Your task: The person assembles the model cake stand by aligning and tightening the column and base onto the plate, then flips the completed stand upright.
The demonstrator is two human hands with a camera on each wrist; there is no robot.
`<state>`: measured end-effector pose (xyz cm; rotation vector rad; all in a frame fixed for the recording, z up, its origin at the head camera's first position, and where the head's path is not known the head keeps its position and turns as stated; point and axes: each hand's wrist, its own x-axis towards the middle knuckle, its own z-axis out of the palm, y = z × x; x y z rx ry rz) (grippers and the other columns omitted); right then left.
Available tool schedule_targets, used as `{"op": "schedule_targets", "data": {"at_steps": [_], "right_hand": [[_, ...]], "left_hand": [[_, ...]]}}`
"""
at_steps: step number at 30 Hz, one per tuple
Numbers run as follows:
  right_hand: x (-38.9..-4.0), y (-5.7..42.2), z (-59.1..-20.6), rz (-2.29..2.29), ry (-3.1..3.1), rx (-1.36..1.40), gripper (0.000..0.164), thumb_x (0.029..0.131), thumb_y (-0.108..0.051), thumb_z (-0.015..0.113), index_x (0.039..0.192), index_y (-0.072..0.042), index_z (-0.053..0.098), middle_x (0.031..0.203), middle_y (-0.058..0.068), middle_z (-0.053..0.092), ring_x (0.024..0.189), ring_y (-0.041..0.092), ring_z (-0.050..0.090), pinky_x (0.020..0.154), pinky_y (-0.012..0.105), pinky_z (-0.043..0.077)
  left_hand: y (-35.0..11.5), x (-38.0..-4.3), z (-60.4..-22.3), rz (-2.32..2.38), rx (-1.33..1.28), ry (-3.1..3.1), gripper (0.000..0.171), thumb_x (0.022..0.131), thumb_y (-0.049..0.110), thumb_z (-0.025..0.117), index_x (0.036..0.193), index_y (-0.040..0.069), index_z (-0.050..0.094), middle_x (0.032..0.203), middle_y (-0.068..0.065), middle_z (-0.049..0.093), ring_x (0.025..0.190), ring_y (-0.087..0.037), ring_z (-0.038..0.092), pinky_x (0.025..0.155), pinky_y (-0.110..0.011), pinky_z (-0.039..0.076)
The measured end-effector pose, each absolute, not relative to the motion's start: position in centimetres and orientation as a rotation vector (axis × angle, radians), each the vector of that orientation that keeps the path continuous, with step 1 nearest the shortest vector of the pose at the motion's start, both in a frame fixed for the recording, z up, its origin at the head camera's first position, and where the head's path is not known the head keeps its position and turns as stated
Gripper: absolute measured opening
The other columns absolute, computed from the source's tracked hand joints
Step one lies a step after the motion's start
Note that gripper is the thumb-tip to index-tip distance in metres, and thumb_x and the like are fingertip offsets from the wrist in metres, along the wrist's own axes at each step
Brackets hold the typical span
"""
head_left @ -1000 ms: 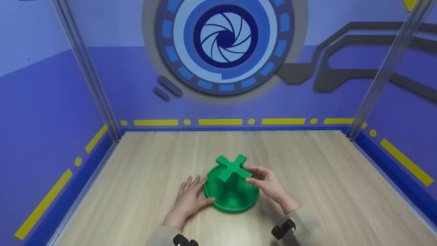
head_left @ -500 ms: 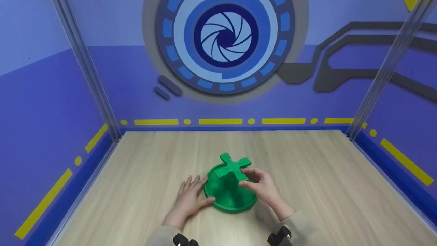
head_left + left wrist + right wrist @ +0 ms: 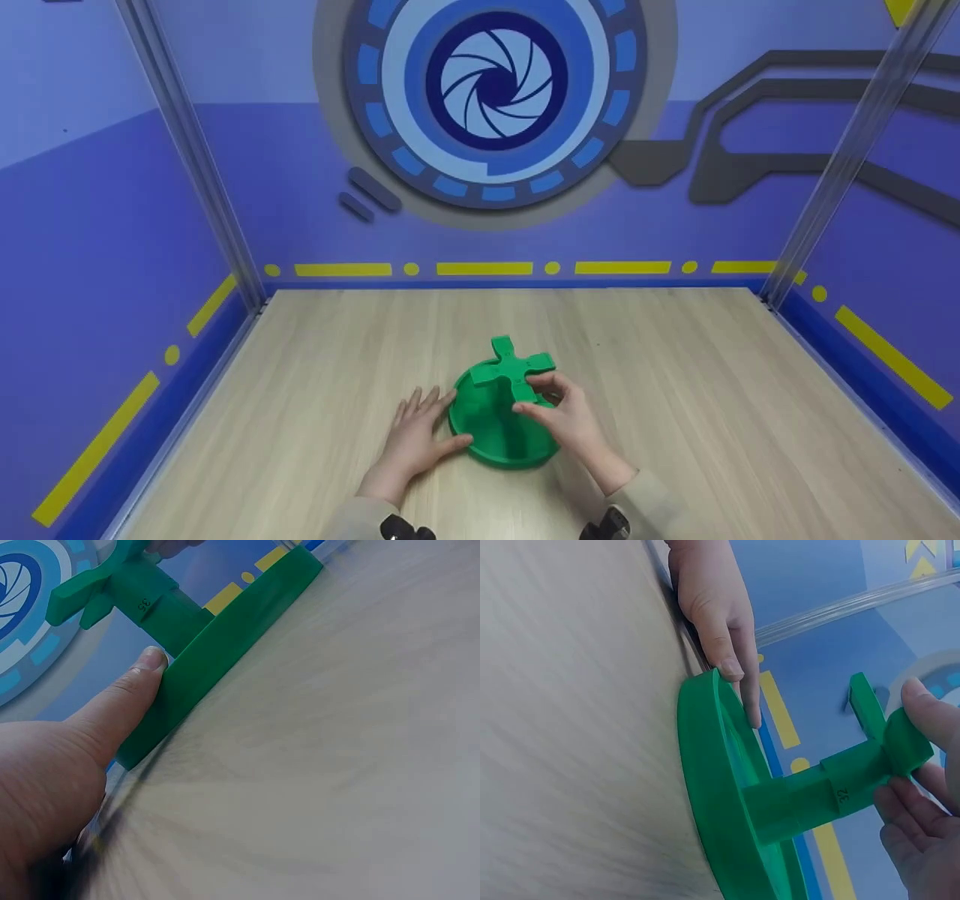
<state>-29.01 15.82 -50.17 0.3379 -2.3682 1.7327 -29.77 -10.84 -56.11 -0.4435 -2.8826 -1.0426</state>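
A round green dish with a raised rim [image 3: 514, 462] sits on the table. From its middle rises a stepped post [image 3: 787, 802], printed with small numbers and topped by a flat four-armed cross knob [image 3: 513, 368]. My right hand [image 3: 581, 427] pinches the near arm of that knob between thumb and fingers. On the dish's left side rests my left hand [image 3: 411, 448], fingers straight and spread, its thumb [image 3: 139, 686] touching the outer rim. The right wrist view shows the post standing in the dish; my right hand covers part of the right rim in the head view.
The pale wood-grain table [image 3: 337, 360] extends around the dish on all sides. Blue printed panels [image 3: 300, 187] with yellow dashes enclose it at the back and sides, with metal posts [image 3: 199, 157] at the far corners.
The cross knob has turned clockwise as seen from above, its gripped arm swinging towards the front. My right hand has moved left and slightly nearer with it. The left hand stays put.
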Motion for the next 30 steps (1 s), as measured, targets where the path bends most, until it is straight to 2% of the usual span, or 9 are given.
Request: {"op": "schedule_targets", "data": {"at_steps": [5, 10, 14, 25, 28, 30], "right_hand": [[-28.9, 16.3, -49.6, 1.635, -2.415, 0.361, 0.040, 0.083, -0.021, 0.087, 0.115, -0.004, 0.071, 0.114, 0.011, 0.074, 0.113, 0.030, 0.069, 0.107, 0.051, 0.055], [-29.1, 17.3, -48.3, 1.604, -2.369, 0.305, 0.030, 0.085, -0.016, 0.085, 0.110, -0.004, 0.072, 0.109, 0.011, 0.076, 0.109, 0.028, 0.071, 0.106, 0.048, 0.056], [-29.8, 18.3, -47.3, 1.588, -2.328, 0.265, 0.026, 0.087, -0.013, 0.083, 0.110, -0.004, 0.073, 0.112, 0.013, 0.076, 0.110, 0.028, 0.070, 0.108, 0.047, 0.055], [-33.3, 20.3, -47.7, 1.617, -2.446, 0.365, 0.041, 0.095, -0.010, 0.074, 0.134, -0.004, 0.066, 0.136, 0.016, 0.068, 0.132, 0.035, 0.062, 0.117, 0.054, 0.046], [-34.2, 20.9, -48.2, 1.674, -2.483, 0.449, 0.040, 0.099, -0.012, 0.068, 0.137, -0.002, 0.063, 0.139, 0.019, 0.066, 0.134, 0.036, 0.060, 0.117, 0.052, 0.046], [-34.6, 21.3, -48.5, 1.723, -2.498, 0.516, 0.039, 0.102, -0.015, 0.064, 0.139, -0.001, 0.062, 0.141, 0.020, 0.064, 0.135, 0.036, 0.059, 0.117, 0.045, 0.048]], "left_hand": [[-10.8, -29.7, -56.1, -1.050, -0.440, -2.886, 0.089, 0.086, 0.062, 0.073, 0.156, 0.014, 0.046, 0.165, -0.022, 0.036, 0.157, -0.050, 0.017, 0.129, -0.066, 0.010], [-10.8, -29.7, -56.1, -1.044, -0.440, -2.886, 0.090, 0.086, 0.062, 0.074, 0.156, 0.014, 0.046, 0.165, -0.022, 0.036, 0.157, -0.049, 0.017, 0.130, -0.065, 0.010], [-10.8, -29.8, -56.2, -1.046, -0.440, -2.888, 0.091, 0.085, 0.063, 0.074, 0.156, 0.014, 0.046, 0.165, -0.022, 0.036, 0.157, -0.049, 0.017, 0.130, -0.065, 0.009], [-10.9, -29.8, -56.2, -1.043, -0.447, -2.886, 0.091, 0.085, 0.064, 0.073, 0.156, 0.015, 0.045, 0.165, -0.022, 0.035, 0.157, -0.049, 0.017, 0.130, -0.065, 0.009], [-10.8, -29.8, -56.2, -1.044, -0.445, -2.880, 0.091, 0.085, 0.063, 0.074, 0.156, 0.015, 0.046, 0.165, -0.022, 0.036, 0.157, -0.050, 0.018, 0.130, -0.065, 0.010], [-10.8, -29.8, -56.2, -1.044, -0.441, -2.878, 0.090, 0.085, 0.063, 0.074, 0.156, 0.015, 0.046, 0.165, -0.021, 0.036, 0.157, -0.050, 0.018, 0.130, -0.065, 0.010]]}}
